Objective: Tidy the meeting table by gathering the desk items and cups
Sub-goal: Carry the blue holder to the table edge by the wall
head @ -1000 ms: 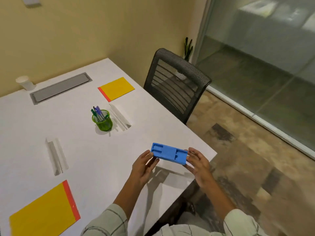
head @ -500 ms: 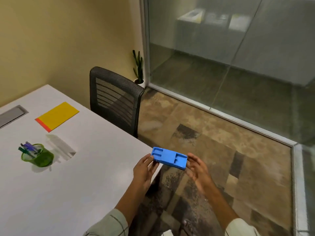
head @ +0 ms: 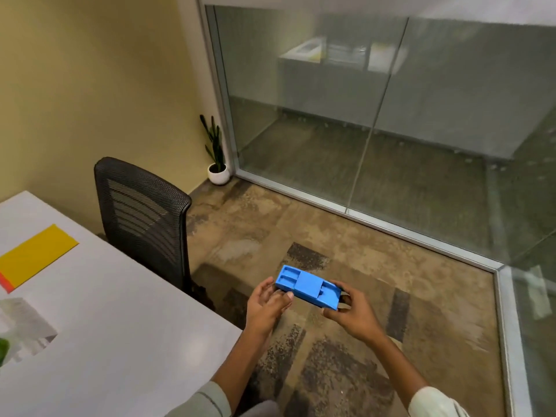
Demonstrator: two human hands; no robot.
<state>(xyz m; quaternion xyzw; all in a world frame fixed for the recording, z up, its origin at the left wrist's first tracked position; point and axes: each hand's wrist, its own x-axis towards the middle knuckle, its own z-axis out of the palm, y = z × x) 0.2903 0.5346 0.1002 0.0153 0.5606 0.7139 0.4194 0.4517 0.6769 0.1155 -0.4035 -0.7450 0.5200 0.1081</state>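
Left hand [head: 268,303], right hand [head: 350,311], fingers curled, gripping blue organizer [head: 308,286] ends

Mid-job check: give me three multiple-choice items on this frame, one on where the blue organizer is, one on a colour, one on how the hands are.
1. Where is the blue organizer?
A. held over the floor, beyond the table edge
B. lying on the table
C. on the chair seat

2. What colour is the main face of the folder on the table?
A. green
B. yellow
C. white

3. How are the hands?
A. both idle
B. only the left hand grips
C. left hand and right hand each grip one end

Key: 1 A, carpet shows beneath it; 2 B, a yellow sheet with a red strip; 3 C, fingers curl round both ends.
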